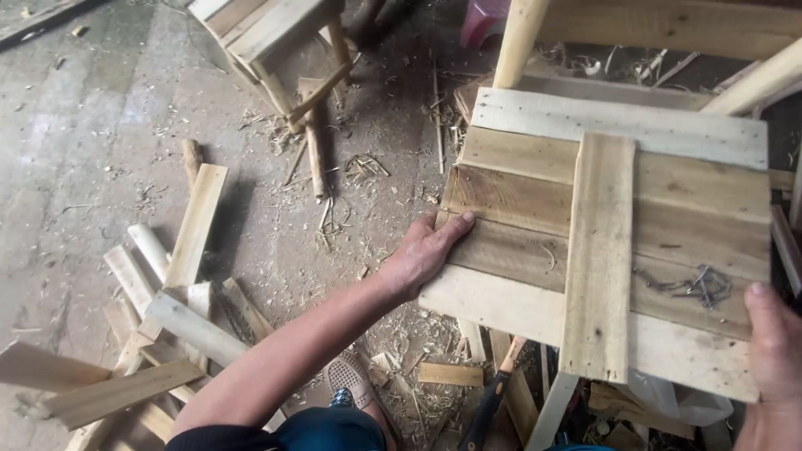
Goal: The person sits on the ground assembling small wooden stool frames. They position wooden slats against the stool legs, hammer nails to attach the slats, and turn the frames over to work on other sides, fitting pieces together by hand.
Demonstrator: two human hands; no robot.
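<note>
A square panel of several wooden slats (535, 200) lies on a wooden frame in front of me. Across the slats lies a loose upright board (598, 259). My left hand (424, 255) grips the panel's left edge, thumb on top. My right hand (773, 351) holds the panel's right lower corner. A small heap of bent nails (697, 286) rests on the panel near my right hand.
A pile of cut wood offcuts (159, 317) lies on the floor at the left. A small wooden stool (280, 50) stands at the back. Shavings cover the concrete floor. A tool with a black and orange handle (489, 401) lies under the panel. My sandalled foot (351, 380) is below.
</note>
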